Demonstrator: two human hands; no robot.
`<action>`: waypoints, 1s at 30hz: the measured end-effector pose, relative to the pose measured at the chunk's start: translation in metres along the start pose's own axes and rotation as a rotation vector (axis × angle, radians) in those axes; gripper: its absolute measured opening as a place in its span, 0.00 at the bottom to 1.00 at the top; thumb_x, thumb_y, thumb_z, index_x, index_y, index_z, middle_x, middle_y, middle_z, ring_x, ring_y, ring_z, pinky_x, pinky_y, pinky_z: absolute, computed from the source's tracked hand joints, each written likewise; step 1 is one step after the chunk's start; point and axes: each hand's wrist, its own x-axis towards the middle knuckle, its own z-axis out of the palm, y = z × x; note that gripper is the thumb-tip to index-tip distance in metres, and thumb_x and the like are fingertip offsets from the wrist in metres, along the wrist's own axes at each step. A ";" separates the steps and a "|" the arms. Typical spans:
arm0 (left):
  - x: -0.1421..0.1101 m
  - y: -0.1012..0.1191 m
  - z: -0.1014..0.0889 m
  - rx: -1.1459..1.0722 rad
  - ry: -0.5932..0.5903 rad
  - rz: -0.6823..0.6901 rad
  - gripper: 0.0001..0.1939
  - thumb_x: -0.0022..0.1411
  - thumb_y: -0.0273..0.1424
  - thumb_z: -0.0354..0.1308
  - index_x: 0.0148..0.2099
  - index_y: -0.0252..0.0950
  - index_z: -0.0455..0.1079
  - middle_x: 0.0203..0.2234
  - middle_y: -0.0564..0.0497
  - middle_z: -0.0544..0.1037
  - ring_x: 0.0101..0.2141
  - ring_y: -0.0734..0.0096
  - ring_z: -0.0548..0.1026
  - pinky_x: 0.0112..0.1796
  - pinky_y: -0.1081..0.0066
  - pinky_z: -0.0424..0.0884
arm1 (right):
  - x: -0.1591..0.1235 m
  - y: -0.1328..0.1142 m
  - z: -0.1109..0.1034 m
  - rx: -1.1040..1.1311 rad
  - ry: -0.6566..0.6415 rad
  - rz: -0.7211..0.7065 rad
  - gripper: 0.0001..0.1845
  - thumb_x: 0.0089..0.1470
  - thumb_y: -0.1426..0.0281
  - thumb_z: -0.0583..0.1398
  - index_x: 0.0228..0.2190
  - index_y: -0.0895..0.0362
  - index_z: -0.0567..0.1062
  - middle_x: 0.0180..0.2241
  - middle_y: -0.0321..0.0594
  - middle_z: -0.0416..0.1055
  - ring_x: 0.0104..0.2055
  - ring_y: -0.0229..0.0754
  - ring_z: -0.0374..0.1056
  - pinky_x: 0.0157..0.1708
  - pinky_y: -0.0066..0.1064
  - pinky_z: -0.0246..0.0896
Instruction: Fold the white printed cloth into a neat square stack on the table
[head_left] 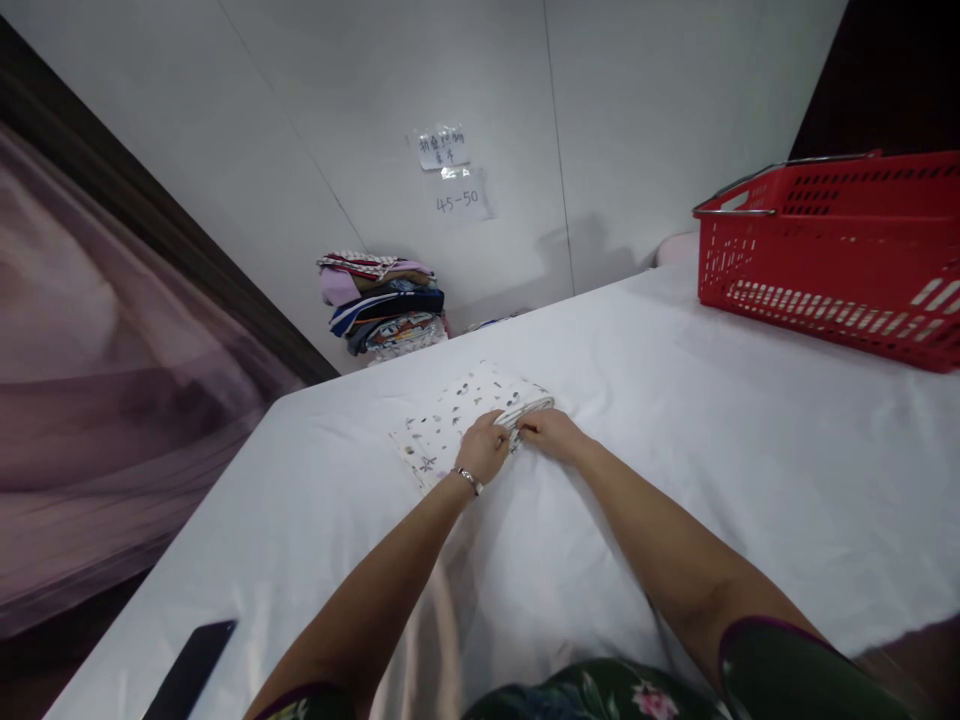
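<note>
A white cloth printed with small dark motifs (457, 408) lies on the white-covered table (750, 480), its right end folded over in layers. My left hand (482, 447), a bracelet at its wrist, is closed on the near edge of the cloth beside the fold. Just to the right, my right hand (553, 434) pinches the folded layers at their near corner. The fingertips of both hands are partly hidden by the cloth and by the hands themselves.
A red plastic basket (832, 255) with metal handles stands at the back right. Behind the table's far edge rises a stack of folded clothes (386, 305). Near the front left lies a dark flat object (191, 668). Pinkish sheer fabric (112, 400) hangs at the left.
</note>
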 end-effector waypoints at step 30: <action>0.000 -0.006 0.000 0.023 0.108 -0.038 0.06 0.52 0.28 0.56 0.36 0.37 0.67 0.54 0.47 0.62 0.54 0.65 0.61 0.52 0.65 0.62 | -0.002 -0.005 -0.003 -0.051 -0.070 0.016 0.12 0.53 0.69 0.52 0.34 0.52 0.76 0.33 0.36 0.74 0.36 0.39 0.66 0.31 0.25 0.51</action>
